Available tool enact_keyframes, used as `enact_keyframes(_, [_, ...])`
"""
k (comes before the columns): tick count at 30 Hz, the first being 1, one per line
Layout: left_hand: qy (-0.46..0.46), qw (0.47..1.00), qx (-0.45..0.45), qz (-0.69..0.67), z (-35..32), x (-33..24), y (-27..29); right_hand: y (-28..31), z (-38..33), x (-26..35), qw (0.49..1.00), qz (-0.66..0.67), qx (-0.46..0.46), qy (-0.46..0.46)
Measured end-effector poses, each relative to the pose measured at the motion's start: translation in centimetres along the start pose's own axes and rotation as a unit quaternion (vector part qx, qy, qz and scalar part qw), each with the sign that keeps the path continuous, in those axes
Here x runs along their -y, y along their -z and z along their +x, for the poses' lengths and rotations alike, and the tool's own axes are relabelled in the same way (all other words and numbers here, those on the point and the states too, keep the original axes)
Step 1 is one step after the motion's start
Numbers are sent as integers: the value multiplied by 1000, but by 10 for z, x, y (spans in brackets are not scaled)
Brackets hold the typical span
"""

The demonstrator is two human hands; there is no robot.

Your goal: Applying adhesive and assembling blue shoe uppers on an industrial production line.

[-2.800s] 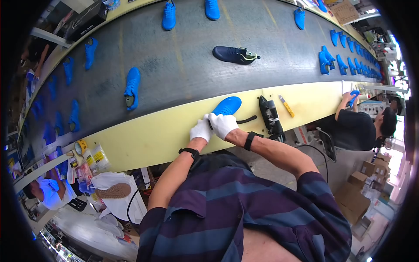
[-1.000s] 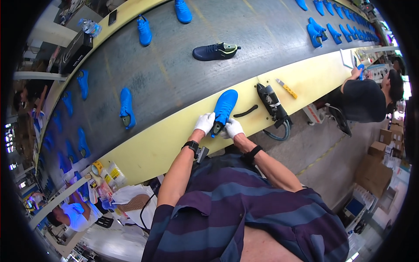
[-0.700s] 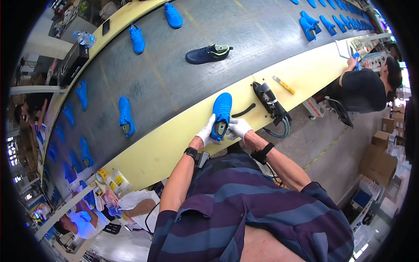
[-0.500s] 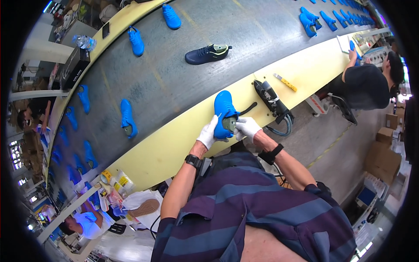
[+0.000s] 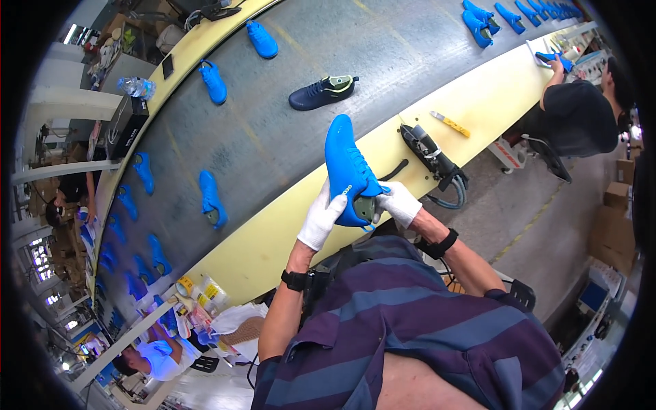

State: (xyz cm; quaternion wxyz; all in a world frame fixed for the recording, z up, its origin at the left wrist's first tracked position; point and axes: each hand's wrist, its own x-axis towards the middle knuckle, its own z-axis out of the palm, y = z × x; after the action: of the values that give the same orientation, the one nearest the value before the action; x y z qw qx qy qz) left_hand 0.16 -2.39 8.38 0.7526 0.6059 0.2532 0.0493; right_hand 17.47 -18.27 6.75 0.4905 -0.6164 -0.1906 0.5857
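Note:
I hold a bright blue shoe (image 5: 345, 164) lifted off the yellow bench edge (image 5: 287, 225), toe pointing away from me. My left hand (image 5: 321, 217), in a white glove, grips its left side near the heel. My right hand (image 5: 398, 203), also gloved in white, holds the heel end, where a grey last shows inside the shoe opening. Both wrists carry dark bands.
A grey conveyor belt (image 5: 273, 137) carries several blue shoes and one dark navy shoe (image 5: 321, 92). A black power tool (image 5: 430, 154) with a hose and a yellow knife (image 5: 449, 124) lie on the bench. One person works at the right (image 5: 581, 116), another at lower left (image 5: 160, 355).
The blue shoe lay on the bench under both hands; now it is raised and tilted up toward me, with both hands moved to its heel end.

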Motion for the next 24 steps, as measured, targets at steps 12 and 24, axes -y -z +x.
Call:
enact_keyframes(12, [-18, 998, -34, 55, -2, -12, 1, -9, 16, 5, 1000, -18, 1, 1])
enact_keyframes(24, [48, 985, -167, -17, 31, 95, 5, 3, 30, -29, 941, -336, -11, -32])
